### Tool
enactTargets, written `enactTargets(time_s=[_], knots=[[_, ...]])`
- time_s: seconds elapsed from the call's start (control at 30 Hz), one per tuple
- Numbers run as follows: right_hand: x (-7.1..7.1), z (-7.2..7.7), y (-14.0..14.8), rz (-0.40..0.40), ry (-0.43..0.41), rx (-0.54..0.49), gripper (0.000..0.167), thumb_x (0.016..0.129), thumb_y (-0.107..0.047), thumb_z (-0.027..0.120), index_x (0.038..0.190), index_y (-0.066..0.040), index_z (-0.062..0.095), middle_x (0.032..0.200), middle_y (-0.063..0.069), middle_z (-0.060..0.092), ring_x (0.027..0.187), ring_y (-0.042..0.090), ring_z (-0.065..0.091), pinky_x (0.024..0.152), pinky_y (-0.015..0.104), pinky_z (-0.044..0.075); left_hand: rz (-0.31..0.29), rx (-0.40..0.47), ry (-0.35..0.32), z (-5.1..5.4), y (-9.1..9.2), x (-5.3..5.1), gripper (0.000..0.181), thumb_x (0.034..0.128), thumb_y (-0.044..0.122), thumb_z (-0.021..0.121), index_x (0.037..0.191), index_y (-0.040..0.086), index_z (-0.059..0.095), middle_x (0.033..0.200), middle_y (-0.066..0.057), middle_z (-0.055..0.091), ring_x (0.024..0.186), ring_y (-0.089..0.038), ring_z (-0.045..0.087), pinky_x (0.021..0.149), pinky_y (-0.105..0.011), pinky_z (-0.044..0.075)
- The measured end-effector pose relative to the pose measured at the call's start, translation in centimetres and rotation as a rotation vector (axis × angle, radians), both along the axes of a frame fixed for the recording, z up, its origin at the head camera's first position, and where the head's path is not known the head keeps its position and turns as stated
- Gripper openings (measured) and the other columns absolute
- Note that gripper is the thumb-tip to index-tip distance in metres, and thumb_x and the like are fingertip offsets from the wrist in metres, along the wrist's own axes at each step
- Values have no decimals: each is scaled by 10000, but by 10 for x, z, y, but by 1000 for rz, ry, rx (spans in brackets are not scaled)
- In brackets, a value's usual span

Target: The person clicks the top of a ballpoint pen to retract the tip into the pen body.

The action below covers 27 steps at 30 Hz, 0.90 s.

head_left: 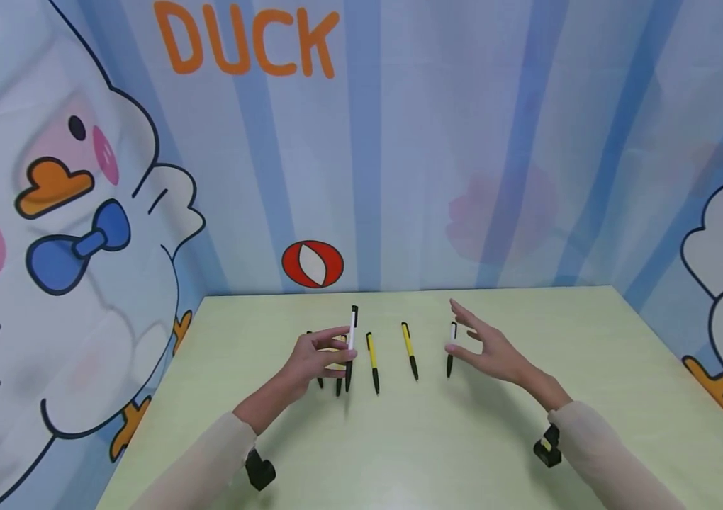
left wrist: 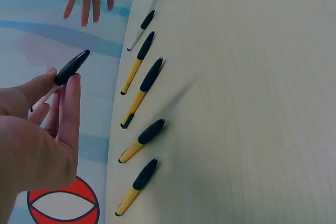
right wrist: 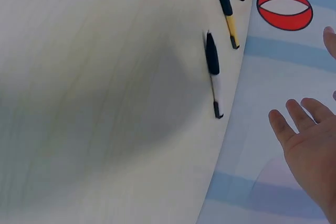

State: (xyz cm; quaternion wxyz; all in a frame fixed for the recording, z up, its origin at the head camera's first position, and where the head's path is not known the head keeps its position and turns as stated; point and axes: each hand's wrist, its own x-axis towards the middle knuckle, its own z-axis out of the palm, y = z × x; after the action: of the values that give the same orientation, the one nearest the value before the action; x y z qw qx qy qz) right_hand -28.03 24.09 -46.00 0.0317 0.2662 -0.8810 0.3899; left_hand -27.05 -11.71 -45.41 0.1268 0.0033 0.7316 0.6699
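My left hand (head_left: 310, 360) pinches a white pen (head_left: 352, 331) with a black grip between thumb and fingers, raised above the table. In the left wrist view, the black tip of that held pen (left wrist: 72, 67) points up and to the right. Beneath and beside this hand lie several yellow pens (head_left: 372, 361) with black grips, two partly hidden behind its fingers. My right hand (head_left: 492, 350) hovers with fingers spread, close to a second white pen (right wrist: 212, 64). That pen lies on the table, and the right wrist view shows nothing in the fingers.
The pens lie in a loose side-by-side row on a pale yellow-green table (head_left: 438, 446). A printed cloth (head_left: 412, 142) with ducks and blue stripes stands behind the far edge and along both sides. Black wrist cameras (head_left: 260, 470) hang beneath both sleeves.
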Motion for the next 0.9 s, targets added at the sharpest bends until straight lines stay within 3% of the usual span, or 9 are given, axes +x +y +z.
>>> enactTargets(time_s=[0.27, 0.4, 0.6, 0.9], knots=[[8, 2, 32, -59, 39, 13, 768, 1013, -189, 644, 1630, -57, 207, 1584, 317, 364, 1378, 522, 472, 1063, 658, 475, 127, -64, -19, -1, -40, -2, 502, 904, 90, 776, 1388, 127, 646, 1065, -76, 670, 905, -189, 755, 773, -363, 661], [11, 5, 48, -78, 53, 14, 734, 1022, -171, 626, 1611, 1, 223, 1566, 355, 358, 1341, 547, 490, 1029, 644, 500, 147, -80, -10, 1, -53, -4, 507, 903, 83, 775, 1391, 102, 638, 1042, -81, 685, 963, -256, 766, 763, -364, 661], [17, 7, 68, -130, 40, 53, 691, 1036, -196, 602, 1597, 17, 258, 1524, 344, 435, 1330, 527, 515, 1032, 629, 493, 162, -159, 15, 3, -65, -4, 527, 894, 101, 790, 1397, 94, 632, 1073, -120, 678, 852, -152, 745, 753, -368, 662], [16, 3, 75, -127, 36, 60, 622, 1035, -193, 607, 1560, 25, 352, 1468, 331, 510, 1296, 512, 552, 1015, 615, 509, 236, -244, -27, -5, -83, -9, 548, 885, 75, 793, 1405, 89, 621, 1067, -128, 651, 806, -138, 716, 718, -346, 661]])
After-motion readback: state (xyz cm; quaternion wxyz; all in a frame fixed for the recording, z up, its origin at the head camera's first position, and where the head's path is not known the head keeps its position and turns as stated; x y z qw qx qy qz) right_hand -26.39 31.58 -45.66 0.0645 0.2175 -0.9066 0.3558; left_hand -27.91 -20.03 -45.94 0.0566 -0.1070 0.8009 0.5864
